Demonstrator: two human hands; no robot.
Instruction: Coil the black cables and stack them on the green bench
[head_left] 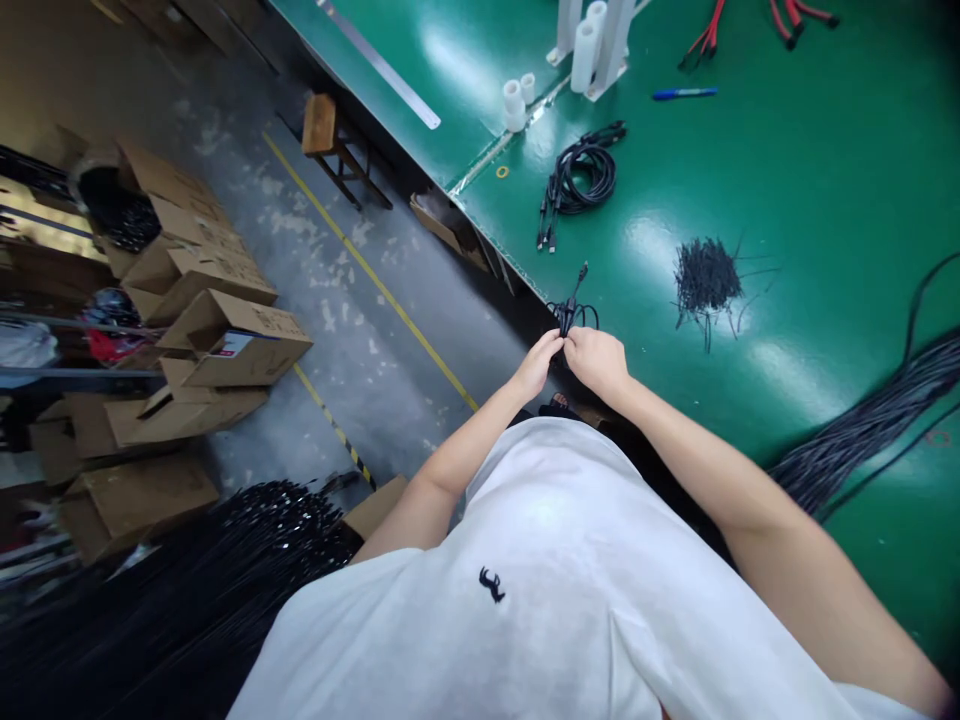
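Note:
Just off the edge of the green table, a coiled black cable (571, 312) is gripped between my two hands, one connector end pointing up and away from me. My left hand (538, 362) pinches it from the left with fingers pressed together. From the right, my right hand (597, 358) is closed against the same spot, its fingertips meeting the left ones. Whether a thin tie lies between the fingers is too small to tell. Farther up the table lie finished-looking coils of black cable (581, 178). To the right sits a pile of short black ties (706, 275).
A long bundle of black cables (870, 425) lies at the table's right. A blue pen (684, 93), white plastic cylinders (514, 106), a steel ruler (382, 65) and red cables (706, 35) are farther back. Left are a wooden stool (321, 124) and cardboard boxes (236, 340).

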